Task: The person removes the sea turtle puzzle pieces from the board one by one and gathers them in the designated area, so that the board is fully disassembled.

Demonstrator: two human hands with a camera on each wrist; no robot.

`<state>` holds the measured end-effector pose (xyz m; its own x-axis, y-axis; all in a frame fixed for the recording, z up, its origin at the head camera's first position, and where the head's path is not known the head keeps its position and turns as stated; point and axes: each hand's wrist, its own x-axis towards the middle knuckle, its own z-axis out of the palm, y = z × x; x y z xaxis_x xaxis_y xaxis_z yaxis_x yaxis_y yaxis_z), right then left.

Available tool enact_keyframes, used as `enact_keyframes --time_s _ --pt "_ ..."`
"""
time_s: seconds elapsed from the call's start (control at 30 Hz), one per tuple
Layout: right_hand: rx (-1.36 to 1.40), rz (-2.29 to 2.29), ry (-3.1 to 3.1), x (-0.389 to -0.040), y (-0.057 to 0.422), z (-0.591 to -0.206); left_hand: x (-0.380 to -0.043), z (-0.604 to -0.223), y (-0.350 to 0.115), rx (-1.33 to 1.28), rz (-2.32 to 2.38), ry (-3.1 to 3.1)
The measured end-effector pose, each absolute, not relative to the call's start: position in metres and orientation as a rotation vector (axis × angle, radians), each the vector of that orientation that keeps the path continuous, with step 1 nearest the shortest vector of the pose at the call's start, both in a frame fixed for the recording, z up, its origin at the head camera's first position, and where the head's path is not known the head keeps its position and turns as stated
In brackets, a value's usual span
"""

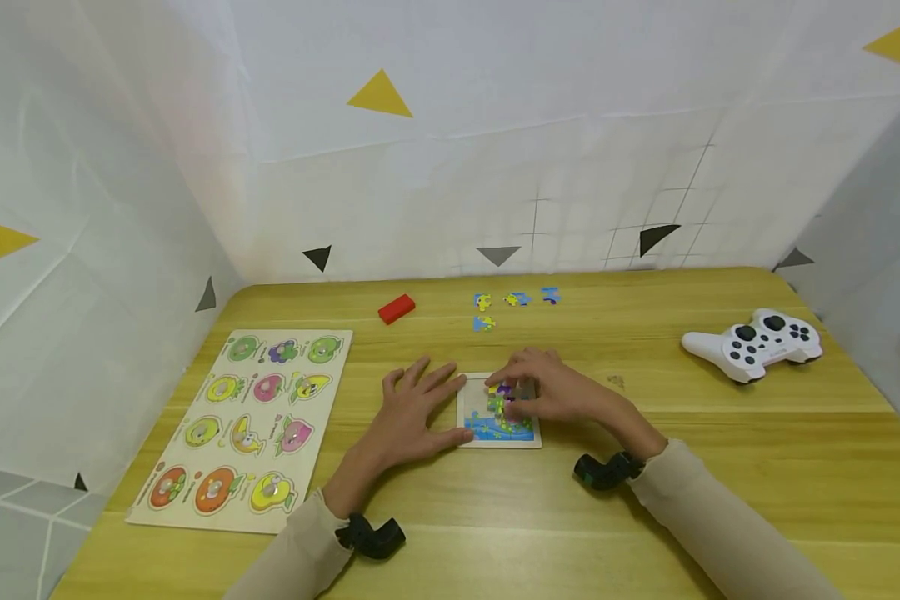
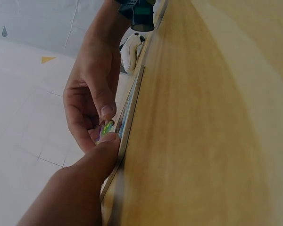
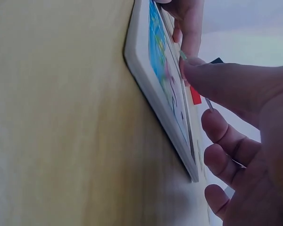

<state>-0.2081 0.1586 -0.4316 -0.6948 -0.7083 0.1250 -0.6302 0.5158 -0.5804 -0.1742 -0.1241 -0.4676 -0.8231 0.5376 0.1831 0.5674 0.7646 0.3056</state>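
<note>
A small jigsaw puzzle tray (image 1: 495,445) with a pale frame lies mid-table, its bottom row filled with blue pieces and part of the rows above filled in green, yellow and purple. My left hand (image 1: 412,417) is spread flat at the tray's left side, thumb and fingertips touching the frame. Over the upper right of the tray, my right hand (image 1: 551,387) pinches a jigsaw piece (image 2: 105,129) with green and purple on it between thumb and fingers. In the right wrist view only thin edges of that piece show, and the right hand hides part of the tray in the head view.
Several loose jigsaw pieces (image 1: 483,323) lie behind the tray, with a red block (image 1: 397,309) to their left. A fruit peg board (image 1: 307,442) is on the left; a white game controller (image 1: 753,345) sits at the right. White cloth walls (image 1: 450,192) enclose the table.
</note>
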Motion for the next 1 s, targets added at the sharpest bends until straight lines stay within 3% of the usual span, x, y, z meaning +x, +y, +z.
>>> enact_keyframes --time_s 1.0 --pt "-0.994 -1.0 2.778 -0.263 0.202 -0.445 -0.174 -0.468 -0.124 -0.9 -0.538 -2.888"
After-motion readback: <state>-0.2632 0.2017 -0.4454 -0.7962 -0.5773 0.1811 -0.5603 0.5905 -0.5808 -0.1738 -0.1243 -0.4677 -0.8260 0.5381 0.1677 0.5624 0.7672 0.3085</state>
